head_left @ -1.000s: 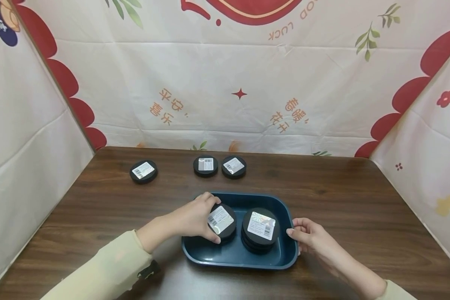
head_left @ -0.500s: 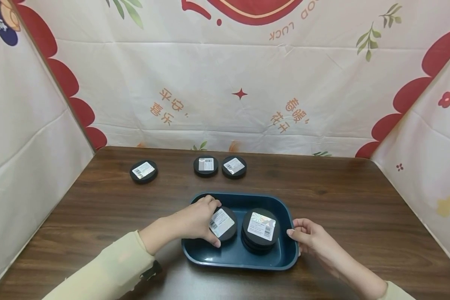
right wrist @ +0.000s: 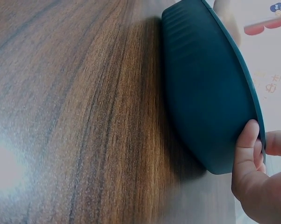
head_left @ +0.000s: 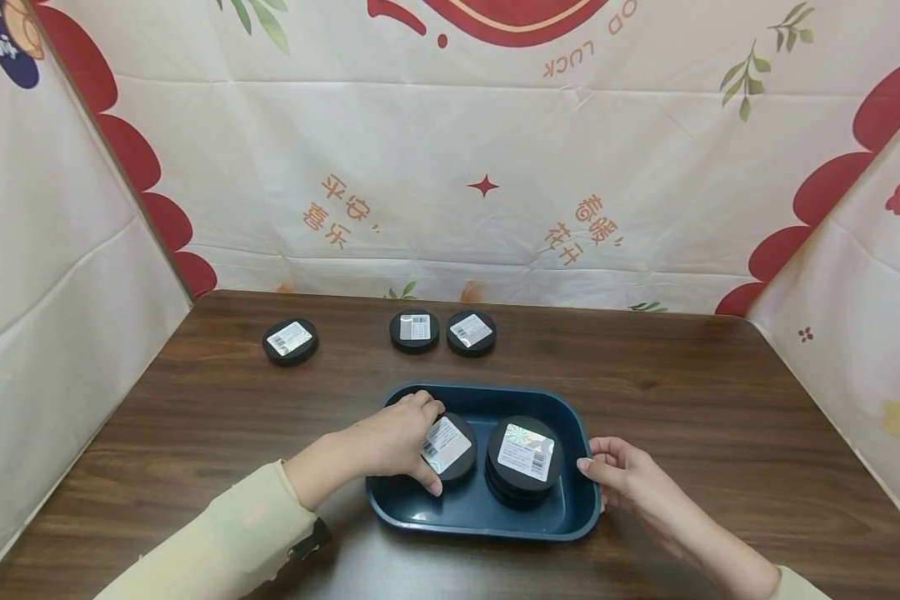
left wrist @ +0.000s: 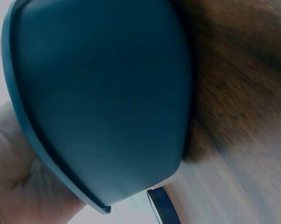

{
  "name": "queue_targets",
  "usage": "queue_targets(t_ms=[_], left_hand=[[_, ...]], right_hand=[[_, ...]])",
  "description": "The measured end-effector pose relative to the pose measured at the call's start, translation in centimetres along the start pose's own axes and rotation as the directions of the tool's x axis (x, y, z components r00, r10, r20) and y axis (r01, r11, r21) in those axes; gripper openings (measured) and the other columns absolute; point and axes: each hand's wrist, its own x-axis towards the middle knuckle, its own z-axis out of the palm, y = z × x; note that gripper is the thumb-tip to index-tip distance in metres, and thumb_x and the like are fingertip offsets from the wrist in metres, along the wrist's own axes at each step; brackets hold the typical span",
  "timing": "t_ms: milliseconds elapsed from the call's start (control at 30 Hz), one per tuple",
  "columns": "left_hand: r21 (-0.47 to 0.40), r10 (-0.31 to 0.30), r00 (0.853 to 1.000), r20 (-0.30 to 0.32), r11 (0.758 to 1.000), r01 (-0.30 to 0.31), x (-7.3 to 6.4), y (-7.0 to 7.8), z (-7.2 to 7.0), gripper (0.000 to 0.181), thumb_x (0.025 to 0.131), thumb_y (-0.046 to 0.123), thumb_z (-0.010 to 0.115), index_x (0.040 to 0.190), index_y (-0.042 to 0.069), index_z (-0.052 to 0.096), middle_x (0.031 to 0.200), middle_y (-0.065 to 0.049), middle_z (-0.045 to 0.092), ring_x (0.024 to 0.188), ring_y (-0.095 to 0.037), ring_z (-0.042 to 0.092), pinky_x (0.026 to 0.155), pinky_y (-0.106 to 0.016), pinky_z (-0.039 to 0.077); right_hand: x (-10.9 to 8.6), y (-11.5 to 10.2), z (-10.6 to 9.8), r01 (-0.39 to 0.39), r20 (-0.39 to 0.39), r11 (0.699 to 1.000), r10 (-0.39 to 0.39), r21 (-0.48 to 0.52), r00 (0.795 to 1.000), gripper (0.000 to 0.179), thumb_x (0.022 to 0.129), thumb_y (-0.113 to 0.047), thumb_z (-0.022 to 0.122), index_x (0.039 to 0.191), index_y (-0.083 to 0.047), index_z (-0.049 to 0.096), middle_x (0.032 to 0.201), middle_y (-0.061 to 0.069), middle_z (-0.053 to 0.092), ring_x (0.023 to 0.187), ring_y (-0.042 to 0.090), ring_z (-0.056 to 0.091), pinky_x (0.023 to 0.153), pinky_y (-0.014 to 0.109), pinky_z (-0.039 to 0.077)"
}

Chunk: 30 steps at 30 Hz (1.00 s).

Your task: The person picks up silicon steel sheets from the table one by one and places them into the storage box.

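A dark blue tray (head_left: 487,527) lies on the wooden table with black round discs inside, each topped by a white barcode label. My left hand (head_left: 401,442) reaches over the tray's left rim and grips a black disc (head_left: 461,475), thumb on the near side and fingers on the far side. To its right in the tray stands a stack of black discs (head_left: 523,460). My right hand (head_left: 630,483) pinches the tray's right rim, as the right wrist view shows with fingers (right wrist: 247,144) against the outer wall. From the left wrist, the tray's outer wall (left wrist: 103,93) hides the held disc.
Behind the tray, two black discs (head_left: 415,332) (head_left: 471,333) sit side by side near the table's back edge. Another black disc (head_left: 290,342) lies farther left. A printed white cloth (head_left: 450,142) hangs behind the wooden table (head_left: 690,392) and along both sides.
The disc under my left hand has shifted very slightly to the right within the tray. My right hand keeps its hold on the rim. The head view has turned slightly.
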Motion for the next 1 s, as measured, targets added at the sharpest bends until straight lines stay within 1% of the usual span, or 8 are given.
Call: queue_targets(t_ms=[167, 433, 667, 800, 900, 1000], left_hand=[[0.017, 0.006, 1.000, -0.006, 1.000, -0.006, 0.0, 0.1, -0.1, 0.096, 0.059, 0.051, 0.083, 0.130, -0.003, 0.048, 0.119, -0.013, 0.051, 0.100, -0.019, 0.048, 0.092, -0.033, 0.046], [0.019, -0.016, 1.000, 0.003, 1.000, 0.016, -0.2, 0.3, -0.1, 0.096, 0.060, 0.053, 0.082, 0.132, -0.001, 0.047, 0.125, -0.013, 0.050, 0.105, -0.020, 0.047, 0.094, -0.035, 0.045], [0.022, -0.012, 1.000, -0.015, 1.000, 0.013, -0.5, 0.1, 0.1, 0.098, 0.060, 0.055, 0.081, 0.133, -0.001, 0.046, 0.129, -0.014, 0.048, 0.108, -0.021, 0.046, 0.095, -0.036, 0.045], [0.000, -0.025, 0.999, -0.036, 1.000, 0.025, -0.7, -0.1, 0.2, 0.099, 0.060, 0.056, 0.080, 0.133, -0.001, 0.046, 0.130, -0.013, 0.047, 0.110, -0.021, 0.046, 0.096, -0.037, 0.044], [-0.011, -0.034, 0.997, -0.069, 0.999, 0.033, -0.9, -0.3, 0.1, 0.097, 0.062, 0.056, 0.079, 0.134, 0.000, 0.046, 0.130, -0.012, 0.047, 0.111, -0.021, 0.046, 0.096, -0.038, 0.044], [0.001, -0.015, 0.994, -0.109, 1.000, 0.016, -1.2, -0.4, -0.1, 0.093, 0.067, 0.059, 0.075, 0.134, 0.003, 0.046, 0.131, -0.011, 0.047, 0.113, -0.022, 0.046, 0.096, -0.040, 0.044]], right_hand=[[-0.1, 0.1, 0.0, -0.003, -0.004, 1.000, 0.003, 0.003, 1.000, 0.048, 0.093, -0.021, 0.057, 0.121, 0.010, 0.034, 0.088, 0.007, 0.054, 0.074, 0.017, 0.054, 0.066, 0.031, 0.050], [-0.1, 0.2, 0.0, -0.012, -0.010, 1.000, 0.012, 0.004, 1.000, 0.047, 0.093, -0.022, 0.057, 0.121, 0.009, 0.034, 0.086, 0.007, 0.053, 0.073, 0.018, 0.053, 0.066, 0.030, 0.050], [-0.1, 0.2, 0.0, -0.009, -0.010, 1.000, 0.009, 0.008, 1.000, 0.049, 0.093, -0.021, 0.057, 0.122, 0.010, 0.034, 0.088, 0.008, 0.055, 0.073, 0.019, 0.053, 0.066, 0.031, 0.050], [-0.1, 0.2, 0.1, -0.009, -0.012, 1.000, 0.009, 0.004, 1.000, 0.049, 0.093, -0.021, 0.056, 0.122, 0.010, 0.034, 0.089, 0.009, 0.055, 0.074, 0.019, 0.054, 0.066, 0.031, 0.051], [-0.1, 0.2, 0.1, -0.003, -0.011, 1.000, 0.003, 0.002, 1.000, 0.049, 0.093, -0.021, 0.057, 0.122, 0.010, 0.034, 0.090, 0.010, 0.055, 0.074, 0.019, 0.054, 0.066, 0.031, 0.051], [-0.1, 0.1, 0.1, 0.006, -0.012, 1.000, -0.006, -0.001, 1.000, 0.049, 0.093, -0.021, 0.056, 0.122, 0.011, 0.034, 0.090, 0.010, 0.055, 0.075, 0.019, 0.055, 0.066, 0.031, 0.051]])
